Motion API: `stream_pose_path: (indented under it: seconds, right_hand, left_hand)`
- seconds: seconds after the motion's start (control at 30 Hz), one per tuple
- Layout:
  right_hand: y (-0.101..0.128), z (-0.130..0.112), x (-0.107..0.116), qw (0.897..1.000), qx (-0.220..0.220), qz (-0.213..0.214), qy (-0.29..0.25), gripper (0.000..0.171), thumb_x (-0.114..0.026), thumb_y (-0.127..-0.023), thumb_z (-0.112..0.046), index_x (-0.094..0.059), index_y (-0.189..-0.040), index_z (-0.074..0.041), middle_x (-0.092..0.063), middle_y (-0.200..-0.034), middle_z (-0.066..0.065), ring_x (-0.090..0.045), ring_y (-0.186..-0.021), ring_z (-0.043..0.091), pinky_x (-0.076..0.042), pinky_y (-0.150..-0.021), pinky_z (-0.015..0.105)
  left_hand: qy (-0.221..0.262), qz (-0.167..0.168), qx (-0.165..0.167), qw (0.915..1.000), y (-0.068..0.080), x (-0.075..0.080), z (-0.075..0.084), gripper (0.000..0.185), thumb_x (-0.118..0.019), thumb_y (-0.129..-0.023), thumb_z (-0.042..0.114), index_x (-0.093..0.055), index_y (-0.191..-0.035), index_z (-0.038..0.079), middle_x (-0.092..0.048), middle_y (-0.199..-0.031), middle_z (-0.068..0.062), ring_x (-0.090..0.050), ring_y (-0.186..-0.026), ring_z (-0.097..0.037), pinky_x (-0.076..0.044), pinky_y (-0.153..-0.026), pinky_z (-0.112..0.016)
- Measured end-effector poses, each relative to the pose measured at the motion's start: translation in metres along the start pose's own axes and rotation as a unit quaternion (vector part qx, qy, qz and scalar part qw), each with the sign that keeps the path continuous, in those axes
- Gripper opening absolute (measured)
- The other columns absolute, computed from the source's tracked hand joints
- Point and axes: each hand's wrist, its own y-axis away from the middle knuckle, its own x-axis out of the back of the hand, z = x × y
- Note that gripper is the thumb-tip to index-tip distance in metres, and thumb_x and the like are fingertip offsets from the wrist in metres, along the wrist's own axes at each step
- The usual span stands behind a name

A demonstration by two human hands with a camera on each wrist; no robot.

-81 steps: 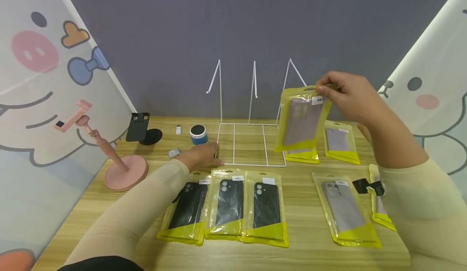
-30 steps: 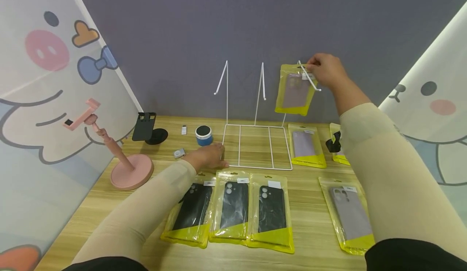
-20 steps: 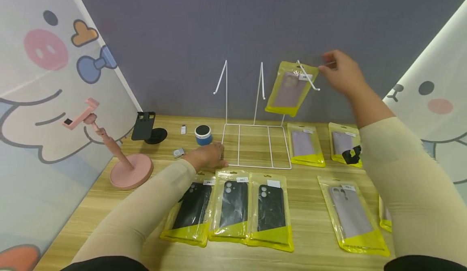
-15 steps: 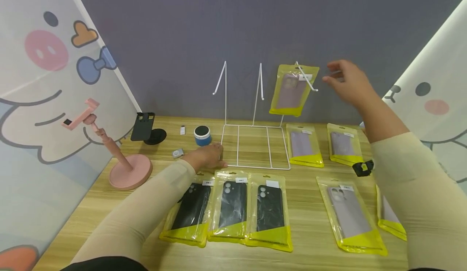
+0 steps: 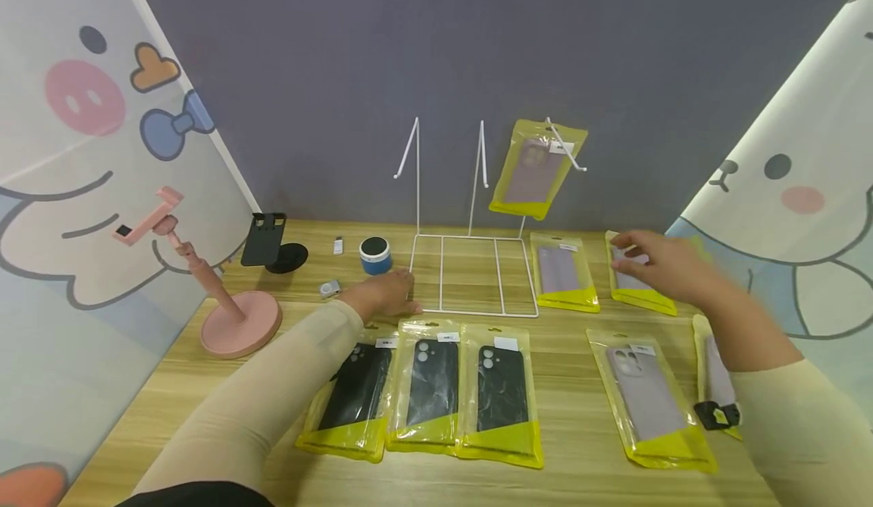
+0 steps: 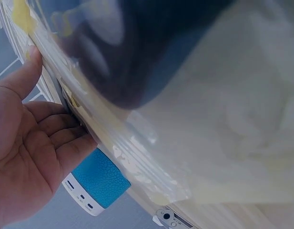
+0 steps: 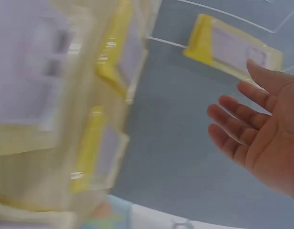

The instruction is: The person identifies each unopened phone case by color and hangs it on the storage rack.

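Note:
A white wire rack (image 5: 470, 273) stands at the back of the wooden table. One yellow pack with a lilac phone case (image 5: 535, 167) hangs from its right hook. My left hand (image 5: 387, 295) rests flat on the rack's front left corner, fingers straight (image 6: 51, 138). My right hand (image 5: 656, 258) is open and hovers low over another lilac case pack (image 5: 644, 296) lying right of the rack; I cannot tell if it touches. In the right wrist view the right hand (image 7: 254, 136) is spread and holds nothing. More lilac packs (image 5: 563, 273) (image 5: 648, 395) lie nearby.
Three black case packs (image 5: 430, 387) lie in a row at the front. A blue speaker (image 5: 373, 255), a black phone holder (image 5: 269, 242) and a pink stand (image 5: 235, 317) sit at the left. Cartoon panels flank the table; a grey wall is behind.
My right hand hung the lilac pack on the right hook, let it go, and came down to the pack lying right of the rack. The left hand stayed put.

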Motion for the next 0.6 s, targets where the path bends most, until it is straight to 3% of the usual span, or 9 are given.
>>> stream_pose_path:
  seconds: [0.2,0.47,0.6]
  right_hand:
    - [0.021,0.026,-0.038,0.999,0.004,-0.052,0.017,0.055,-0.064,-0.096,-0.034,-0.05,-0.135,0.002,-0.054,-0.134,0.027,-0.056,-0.116,0.047,-0.049,-0.09,0.061]
    - [0.036,0.048,-0.07,0.992,-0.004,-0.122,0.017,0.058,-0.07,-0.091,-0.03,-0.052,-0.131,0.008,-0.052,-0.131,0.036,-0.049,-0.118,0.056,-0.047,-0.09,0.064]
    - [0.036,0.053,-0.078,0.988,-0.001,-0.151,0.015,0.052,-0.073,-0.088,-0.026,-0.056,-0.124,0.009,-0.062,-0.119,0.028,-0.055,-0.113,0.051,-0.049,-0.089,0.061]
  left_hand:
    - [-0.002,0.002,-0.002,1.0,0.001,0.0,-0.001,0.085,-0.05,-0.098,0.055,-0.022,-0.154,-0.003,-0.018,-0.162,-0.02,-0.017,-0.15,-0.035,-0.018,-0.124,-0.043]
    - [0.009,0.005,-0.006,0.9999,0.001,0.001,-0.001,0.085,-0.052,-0.097,0.053,-0.023,-0.154,-0.004,-0.019,-0.161,-0.021,-0.017,-0.15,-0.035,-0.018,-0.124,-0.044]
    - [0.002,0.006,-0.009,0.9999,0.0,-0.001,-0.002,0.085,-0.051,-0.098,0.054,-0.023,-0.154,-0.004,-0.019,-0.161,-0.021,-0.017,-0.15,-0.035,-0.018,-0.124,-0.043]
